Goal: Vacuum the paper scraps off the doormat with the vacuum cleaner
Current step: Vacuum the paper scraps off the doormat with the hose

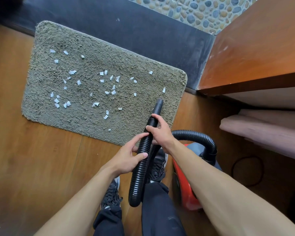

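While left grip (pixel 128 159) and right grip (pixel 160 132) hold hose (pixel 140 176), scraps (pixel 78 82) dot doormat (pixel 126 65), red vacuum (pixel 183 186) beside shoe (pixel 159 161).

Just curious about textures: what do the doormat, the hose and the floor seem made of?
Doormat: shaggy grey-green pile, probably synthetic fibre. Hose: black, ribbed, slightly glossy, likely flexible plastic. Floor: brown planks with grain and seams, wood or laminate.
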